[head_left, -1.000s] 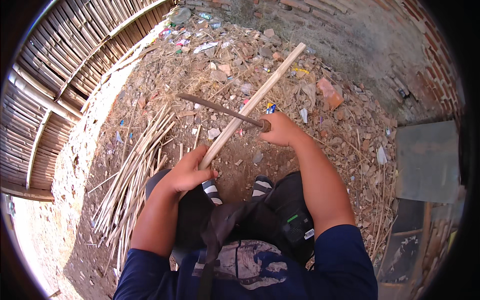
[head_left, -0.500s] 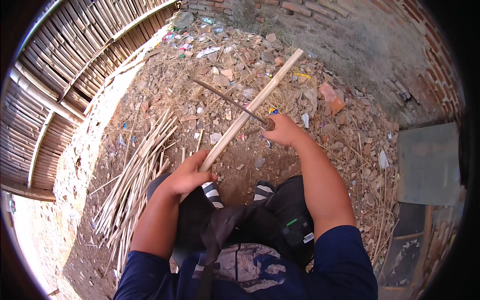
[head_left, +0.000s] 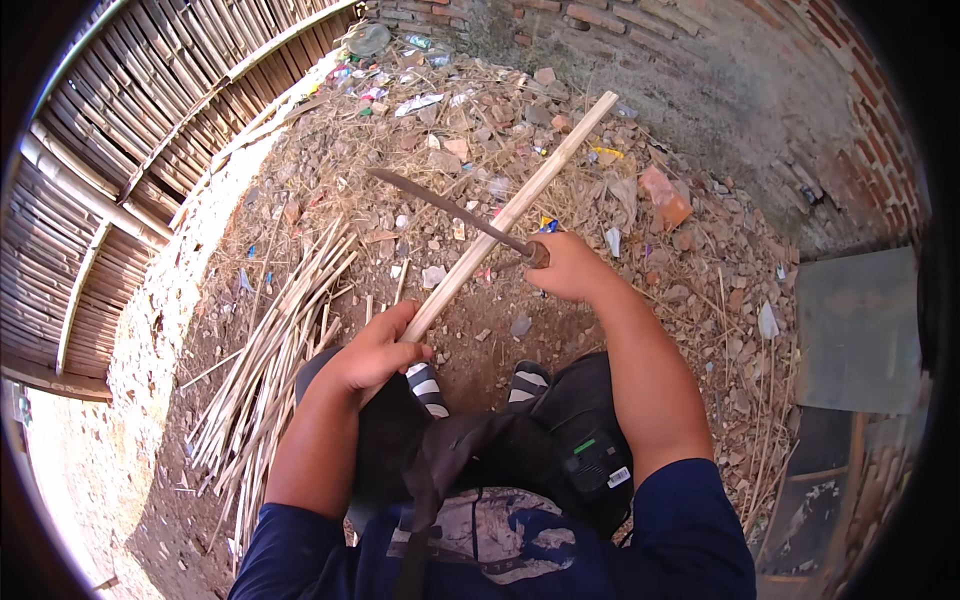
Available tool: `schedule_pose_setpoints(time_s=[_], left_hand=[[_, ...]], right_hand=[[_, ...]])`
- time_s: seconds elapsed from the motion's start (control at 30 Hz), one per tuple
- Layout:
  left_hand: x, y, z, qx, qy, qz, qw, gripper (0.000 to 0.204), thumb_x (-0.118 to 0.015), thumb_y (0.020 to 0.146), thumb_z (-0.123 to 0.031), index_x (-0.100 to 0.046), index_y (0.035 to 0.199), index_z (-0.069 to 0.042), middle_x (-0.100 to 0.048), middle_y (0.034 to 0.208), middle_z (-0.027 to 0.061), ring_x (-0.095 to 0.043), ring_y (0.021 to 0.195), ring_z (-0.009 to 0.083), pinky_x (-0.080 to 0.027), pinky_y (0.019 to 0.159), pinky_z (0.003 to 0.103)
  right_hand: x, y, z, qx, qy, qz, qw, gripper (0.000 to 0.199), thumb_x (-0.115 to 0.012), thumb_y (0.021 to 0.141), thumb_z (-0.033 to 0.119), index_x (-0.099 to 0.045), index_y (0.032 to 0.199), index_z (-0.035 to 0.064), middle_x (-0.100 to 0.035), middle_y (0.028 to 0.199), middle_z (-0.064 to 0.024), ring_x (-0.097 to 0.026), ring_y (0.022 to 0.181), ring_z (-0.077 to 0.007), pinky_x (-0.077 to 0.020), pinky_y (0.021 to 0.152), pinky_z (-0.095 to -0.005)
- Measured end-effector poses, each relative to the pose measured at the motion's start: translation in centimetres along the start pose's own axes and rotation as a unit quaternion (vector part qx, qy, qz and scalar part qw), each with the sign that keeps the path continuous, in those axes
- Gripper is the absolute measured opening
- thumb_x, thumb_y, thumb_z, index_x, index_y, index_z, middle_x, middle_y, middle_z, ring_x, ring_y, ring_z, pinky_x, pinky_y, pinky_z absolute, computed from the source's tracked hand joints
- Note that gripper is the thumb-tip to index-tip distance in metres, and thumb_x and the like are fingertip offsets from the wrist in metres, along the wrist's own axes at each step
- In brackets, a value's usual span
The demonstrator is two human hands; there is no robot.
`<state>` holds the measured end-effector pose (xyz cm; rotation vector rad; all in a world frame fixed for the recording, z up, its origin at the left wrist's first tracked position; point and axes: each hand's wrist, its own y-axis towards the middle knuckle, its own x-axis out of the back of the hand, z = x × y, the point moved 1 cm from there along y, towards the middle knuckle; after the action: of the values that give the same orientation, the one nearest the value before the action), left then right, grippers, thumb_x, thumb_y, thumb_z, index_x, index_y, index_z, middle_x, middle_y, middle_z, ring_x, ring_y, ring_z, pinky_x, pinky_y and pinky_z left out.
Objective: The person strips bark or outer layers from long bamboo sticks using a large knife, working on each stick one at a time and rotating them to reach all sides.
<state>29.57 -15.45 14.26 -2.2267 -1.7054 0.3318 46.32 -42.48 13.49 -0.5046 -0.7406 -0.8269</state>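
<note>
A long pale strip of split bamboo slants from my lap up to the far right. My left hand is closed round its near end, thumb along the side. In my right hand is the handle of a machete with a dark, rusty-looking blade. The blade lies across the strip at about mid-length, its tip pointing to the far left. Whether the edge bites into the strip, I cannot tell.
A heap of thin split sticks lies on the ground to my left. Rubble, straw and litter cover the ground ahead, with a broken orange brick. A slatted bamboo wall stands left, a brick wall behind, a grey panel right.
The machete has turned in my right hand, so more of the blade's flat side shows. The strip's far end has shifted slightly up and right. My left hand keeps its hold.
</note>
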Motion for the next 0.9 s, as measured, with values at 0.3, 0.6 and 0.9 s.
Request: schedule_pose_setpoints(time_s=[0.3,0.6,0.9], left_hand=[[-0.1,0.8,0.9,-0.008,0.066,0.012,0.998,0.050,-0.067,0.077,-0.010,-0.051,0.124,-0.001,-0.051,0.086,-0.0010,-0.053,0.072,0.0088,-0.042,0.064,0.023],[-0.6,0.3,0.4,-0.024,0.088,-0.013,0.996,0.039,-0.073,0.079,-0.015,-0.055,0.110,0.000,-0.052,0.086,0.0038,-0.050,0.083,0.0152,-0.042,0.071,0.032],[0.2,0.4,0.7,0.009,0.087,-0.010,0.996,0.040,-0.074,0.079,-0.018,-0.054,0.109,-0.001,-0.051,0.088,0.0047,-0.049,0.085,0.0150,-0.043,0.076,0.032]], right_hand=[[0.6,1.0,-5.3,-0.048,0.072,-0.077,0.993,0.027,-0.068,0.073,0.021,-0.065,0.091,0.0002,-0.066,0.075,-0.0147,-0.062,0.068,-0.0265,-0.0482,0.066,-0.0394],[-0.4,1.0,-5.1,-0.026,0.011,0.023,0.999,0.027,-0.070,0.072,0.021,-0.065,0.089,0.0008,-0.065,0.073,-0.0111,-0.062,0.068,-0.0241,-0.0493,0.067,-0.0384],[-0.9,-0.2,-0.5,0.041,-0.018,0.036,0.998,0.026,-0.070,0.072,0.022,-0.064,0.086,0.0013,-0.064,0.070,-0.0107,-0.062,0.067,-0.0253,-0.0482,0.066,-0.0389]])
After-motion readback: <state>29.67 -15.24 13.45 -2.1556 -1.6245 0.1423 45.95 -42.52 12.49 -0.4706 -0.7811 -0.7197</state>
